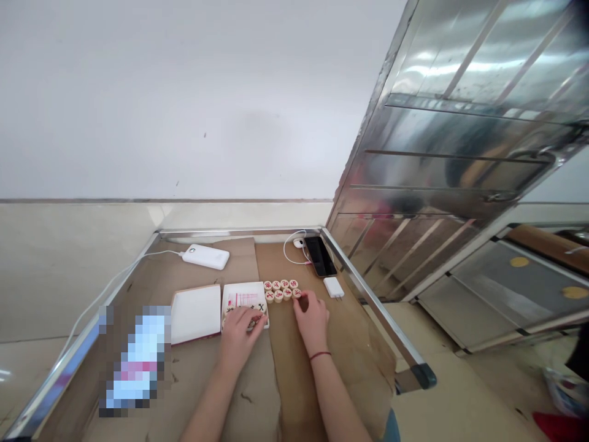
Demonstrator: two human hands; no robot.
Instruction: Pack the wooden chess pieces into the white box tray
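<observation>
My left hand (242, 325) reaches over an open white box (232, 287) that holds Chinese chess pieces with dark characters. Its fingers are curled and the thumb bent in around a piece at the box's right side, partly hidden by the fingers. To the right of the box, round wooden Chinese chess pieces (277, 285) with red characters stand side by side in two short rows on the cardboard. My right hand (313, 312) is closed at the right end of the front row, fingertips on the last red piece (297, 294).
Left of the box lies a white box lid (197, 313), with a blurred-out device (140, 359) in front. Behind are a white power bank (206, 256) with a cable, a black phone (321, 256) and a white charger (334, 286). A metal frame (381, 313) edges the cardboard-covered table.
</observation>
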